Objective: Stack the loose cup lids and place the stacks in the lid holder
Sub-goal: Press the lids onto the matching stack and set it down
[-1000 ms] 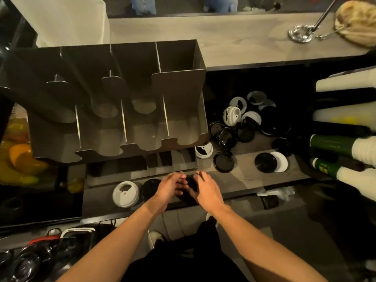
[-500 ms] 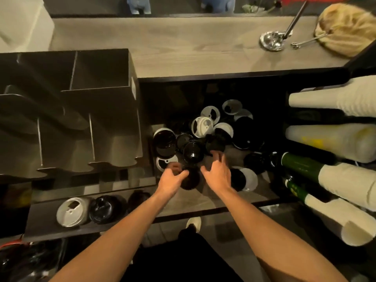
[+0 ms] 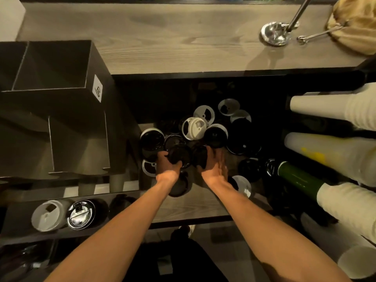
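Note:
Several loose black and white cup lids (image 3: 195, 128) lie in a pile on the dark lower shelf (image 3: 203, 206). My left hand (image 3: 167, 164) grips a black lid (image 3: 180, 154) at the pile's near edge. My right hand (image 3: 213, 162) holds another black lid (image 3: 200, 157) beside it. The dark metal lid holder (image 3: 61, 119) stands to the left, its visible slots empty. A white lid stack (image 3: 47, 215) and a black lid stack (image 3: 81, 213) lie on their sides on a ledge at lower left.
Sleeves of paper cups (image 3: 333, 153) lie stacked along the right side. A wooden counter (image 3: 173, 37) runs behind, with a metal stand base (image 3: 275, 33) and a tan bag (image 3: 356, 23). One black lid (image 3: 180, 185) lies under my left wrist.
Both hands moved from the front ledge, right and forward into the loose lid pile, and each now holds a black lid. The view swung right, pushing the holder to the left.

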